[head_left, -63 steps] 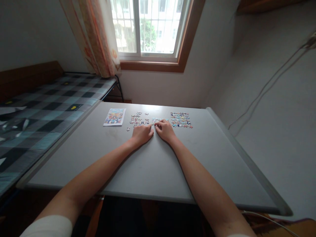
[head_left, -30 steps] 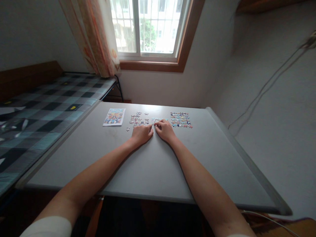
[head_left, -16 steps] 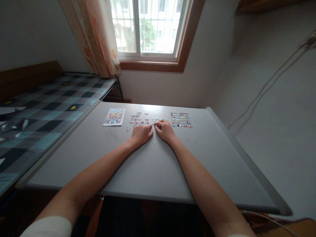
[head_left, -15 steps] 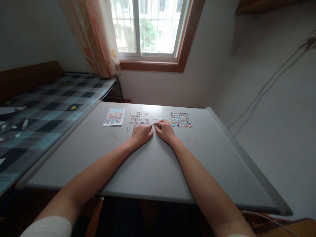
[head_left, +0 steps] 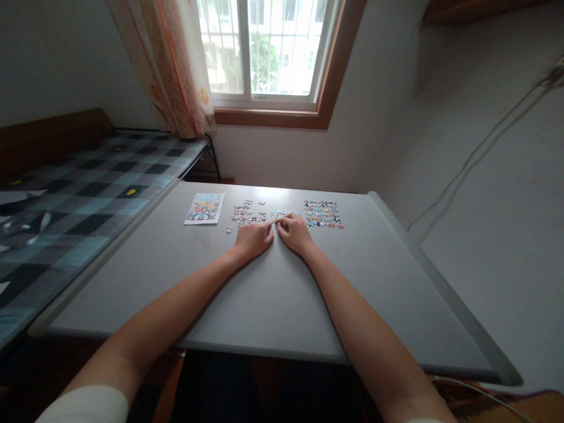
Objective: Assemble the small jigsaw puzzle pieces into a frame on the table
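Observation:
My left hand and my right hand rest side by side on the grey table, fingers curled and fingertips meeting over a small joined patch of puzzle pieces. Both pinch at tiny pieces I cannot make out. A loose scatter of jigsaw pieces lies just beyond my left hand. A denser spread of pieces lies beyond my right hand. A printed reference picture lies flat at the far left. One stray piece sits left of my left hand.
A bed with a checked blue cover runs along the table's left edge. A window with a patterned curtain is behind the table. The wall with a cable is on the right.
Nothing has visibly changed; both hands stay together at the same spot, with at most tiny finger movements.

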The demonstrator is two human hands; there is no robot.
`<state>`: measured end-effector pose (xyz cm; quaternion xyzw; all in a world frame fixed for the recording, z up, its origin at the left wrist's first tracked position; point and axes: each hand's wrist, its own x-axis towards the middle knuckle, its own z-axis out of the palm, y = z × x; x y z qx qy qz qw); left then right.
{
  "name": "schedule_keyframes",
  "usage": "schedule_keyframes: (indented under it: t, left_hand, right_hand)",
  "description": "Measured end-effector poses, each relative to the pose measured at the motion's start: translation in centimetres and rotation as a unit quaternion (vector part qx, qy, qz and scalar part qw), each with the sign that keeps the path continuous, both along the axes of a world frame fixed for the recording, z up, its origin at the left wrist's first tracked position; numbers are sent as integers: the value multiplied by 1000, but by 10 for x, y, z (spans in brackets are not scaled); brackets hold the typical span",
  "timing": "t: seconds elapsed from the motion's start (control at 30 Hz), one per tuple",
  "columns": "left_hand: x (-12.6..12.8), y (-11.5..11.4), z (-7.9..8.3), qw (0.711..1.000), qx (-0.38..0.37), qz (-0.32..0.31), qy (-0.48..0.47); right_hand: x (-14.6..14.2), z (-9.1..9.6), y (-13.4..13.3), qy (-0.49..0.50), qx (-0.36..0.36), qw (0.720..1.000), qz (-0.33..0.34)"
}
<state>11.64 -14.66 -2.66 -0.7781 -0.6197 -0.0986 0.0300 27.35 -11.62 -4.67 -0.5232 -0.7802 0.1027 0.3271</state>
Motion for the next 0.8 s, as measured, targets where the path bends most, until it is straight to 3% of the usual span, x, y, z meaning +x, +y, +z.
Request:
schedule_keyframes:
  t: [0.8]
  left_hand:
    - [0, 0, -1, 1000, -7, 3, -7]
  right_hand:
    - [0, -2, 1, 3, 3, 1000, 0]
